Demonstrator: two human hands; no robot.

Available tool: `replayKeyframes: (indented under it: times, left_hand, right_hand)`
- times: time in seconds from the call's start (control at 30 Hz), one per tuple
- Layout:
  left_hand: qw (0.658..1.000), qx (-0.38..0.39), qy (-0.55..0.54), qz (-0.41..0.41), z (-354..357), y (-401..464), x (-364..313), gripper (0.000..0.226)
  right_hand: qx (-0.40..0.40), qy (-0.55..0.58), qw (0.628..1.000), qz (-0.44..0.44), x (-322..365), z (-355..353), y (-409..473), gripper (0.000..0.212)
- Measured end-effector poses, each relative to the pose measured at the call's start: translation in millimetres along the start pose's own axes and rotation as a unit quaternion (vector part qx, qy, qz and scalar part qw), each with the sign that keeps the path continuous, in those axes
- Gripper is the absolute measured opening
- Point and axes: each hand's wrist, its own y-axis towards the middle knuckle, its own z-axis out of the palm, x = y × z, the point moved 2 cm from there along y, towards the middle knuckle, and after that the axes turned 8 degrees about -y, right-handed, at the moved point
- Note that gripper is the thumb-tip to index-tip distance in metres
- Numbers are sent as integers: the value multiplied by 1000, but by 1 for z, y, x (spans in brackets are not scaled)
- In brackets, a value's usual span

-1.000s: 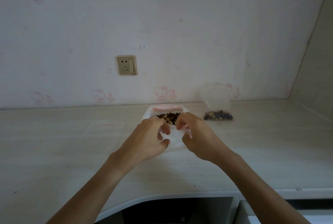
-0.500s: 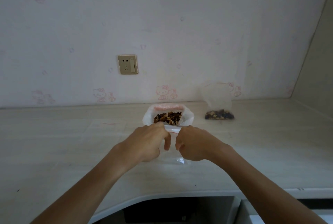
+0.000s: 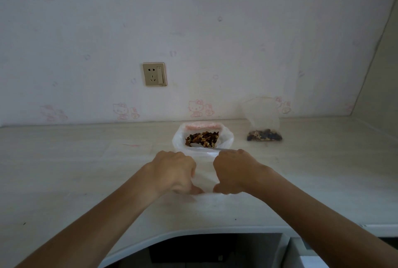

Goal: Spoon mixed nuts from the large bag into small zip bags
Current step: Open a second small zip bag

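The large white bag stands open at the middle of the counter, with brown mixed nuts inside. A metal spoon rests in it, bowl on the nuts and handle pointing right over the rim. Just in front of the bag, my left hand and my right hand are both closed on a thin clear small zip bag stretched between them. It looks empty. A second small zip bag with nuts in its bottom leans against the wall at the right.
A flat clear bag with a pink line lies on the counter left of the large bag. A wall socket sits above the counter. The counter's curved front edge runs below my forearms. A side wall closes the right end.
Both hands have drawn back from the large bag's mouth toward me, holding the clear small bag between them. The spoon now shows lying in the nuts.
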Motion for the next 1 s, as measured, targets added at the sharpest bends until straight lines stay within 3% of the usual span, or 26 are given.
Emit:
replayKeyframes:
  times: [0.07, 0.2, 0.37, 0.5, 0.67, 0.8, 0.93, 1.0]
  left_hand:
    - [997, 18, -77, 1, 6, 2, 10, 52]
    - [979, -54, -194, 38, 28, 4, 27, 53]
    - [916, -141, -371, 55, 57, 3, 33, 60]
    - [899, -169, -400, 49, 66, 1, 33, 55]
    - [911, -145, -383, 40, 53, 3, 27, 36]
    - [899, -155, -407, 48, 42, 6, 22, 34]
    - [873, -202, -440, 58, 36, 8, 29, 28]
    - [851, -247, -461, 45, 33, 13, 36, 24]
  right_hand:
    - [10, 32, 999, 4, -8, 5, -2, 37]
    - [-4, 107, 994, 14, -20, 26, -8, 38]
    - [-47, 243, 967, 55, -26, 51, -13, 30]
    - [-92, 359, 925, 87, -29, 62, -19, 18]
    - [-79, 264, 957, 90, -31, 51, -12, 24]
    - [-85, 234, 967, 60, -33, 43, -8, 27]
    - [-176, 345, 919, 74, -45, 39, -7, 15]
    - [-223, 395, 883, 121, -57, 43, -2, 14]
